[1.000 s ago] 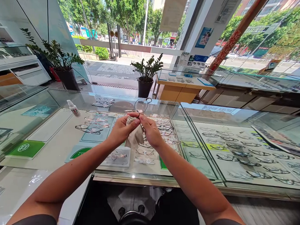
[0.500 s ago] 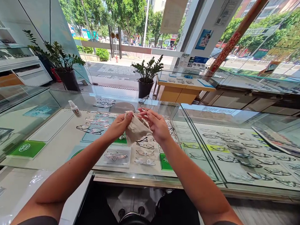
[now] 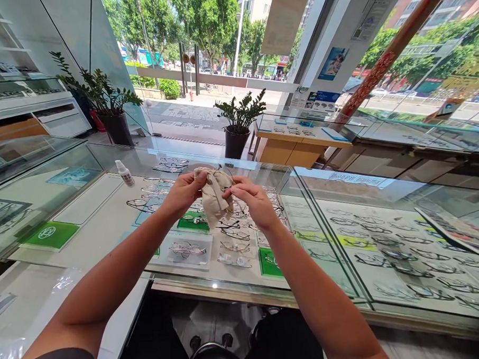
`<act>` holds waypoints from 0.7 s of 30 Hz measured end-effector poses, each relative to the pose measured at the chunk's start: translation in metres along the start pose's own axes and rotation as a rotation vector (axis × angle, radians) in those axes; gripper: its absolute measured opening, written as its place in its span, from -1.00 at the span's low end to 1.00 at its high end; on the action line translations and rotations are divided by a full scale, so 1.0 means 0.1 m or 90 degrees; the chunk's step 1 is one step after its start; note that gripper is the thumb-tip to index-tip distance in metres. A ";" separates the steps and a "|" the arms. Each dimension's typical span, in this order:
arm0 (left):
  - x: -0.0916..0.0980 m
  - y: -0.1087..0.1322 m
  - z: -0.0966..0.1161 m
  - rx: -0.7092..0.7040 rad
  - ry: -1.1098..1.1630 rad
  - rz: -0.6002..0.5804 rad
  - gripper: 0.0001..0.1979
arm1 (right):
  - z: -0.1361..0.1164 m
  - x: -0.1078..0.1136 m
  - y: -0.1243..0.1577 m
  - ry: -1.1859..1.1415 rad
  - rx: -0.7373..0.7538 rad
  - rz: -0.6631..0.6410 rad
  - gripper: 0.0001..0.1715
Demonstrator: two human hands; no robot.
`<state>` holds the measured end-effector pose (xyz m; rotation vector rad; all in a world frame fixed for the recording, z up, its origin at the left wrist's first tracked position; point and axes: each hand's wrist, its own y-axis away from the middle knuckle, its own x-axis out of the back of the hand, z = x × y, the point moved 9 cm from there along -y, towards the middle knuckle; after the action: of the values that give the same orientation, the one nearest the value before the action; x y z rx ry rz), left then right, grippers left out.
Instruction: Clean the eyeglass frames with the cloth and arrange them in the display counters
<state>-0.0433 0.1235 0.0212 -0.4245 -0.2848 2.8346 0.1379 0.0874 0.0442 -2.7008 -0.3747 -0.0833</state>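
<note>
Above the glass display counter, my left hand (image 3: 186,192) is closed on a beige cleaning cloth (image 3: 213,204), which hangs down in folds. My right hand (image 3: 253,197) pinches a pair of thin-rimmed eyeglasses (image 3: 226,172) at the cloth's right side. Part of the rim shows above the fingers; cloth and fingers hide the rest. The cloth lies against the glasses, between both hands. A small white spray bottle (image 3: 124,173) stands on the counter, left of my hands.
Beneath the counter glass lie several rows of eyeglasses (image 3: 234,233), some on green cards (image 3: 271,263). More glasses fill the right-hand case (image 3: 385,242), with a magazine (image 3: 456,231) on its top. Potted plants (image 3: 238,140) stand beyond, near the window.
The eyeglasses have come down and left from above my right fingers to the cloth. My left hand has brought the cloth up around them. The view has shifted slightly.
</note>
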 end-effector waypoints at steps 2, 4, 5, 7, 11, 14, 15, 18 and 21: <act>0.01 0.01 0.01 0.007 -0.003 0.002 -0.37 | 0.00 0.07 0.00 0.007 0.001 0.034 -0.61; 0.03 0.01 0.02 0.007 -0.001 0.013 -0.40 | -0.03 0.12 0.01 0.015 0.013 0.058 -0.63; 0.04 0.01 0.03 0.005 0.002 0.019 -0.40 | -0.05 0.13 0.01 0.022 0.020 0.063 -0.63; 0.07 0.00 0.04 -0.002 0.008 0.030 -0.41 | -0.09 0.13 0.02 0.042 0.031 0.061 -0.64; 0.10 0.00 0.06 -0.011 0.013 0.046 -0.39 | -0.10 0.08 0.03 0.090 0.040 0.039 -0.64; 0.07 0.02 0.08 -0.015 0.005 0.034 -0.41 | -0.08 0.05 0.04 0.102 0.039 0.033 -0.64; 0.06 0.02 0.08 -0.016 -0.001 0.027 -0.42 | -0.07 0.05 0.04 0.101 0.040 0.029 -0.64; 0.00 0.04 0.05 -0.014 -0.021 0.007 -0.45 | -0.04 0.00 0.04 0.097 0.045 0.015 -0.64; -0.08 0.07 0.00 -0.002 -0.027 -0.010 -0.42 | 0.00 -0.07 0.04 0.088 0.047 -0.001 -0.67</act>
<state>-0.0373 0.1151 0.0216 -0.3616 -0.2998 2.8309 0.1319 0.0822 0.0423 -2.6035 -0.3308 -0.2491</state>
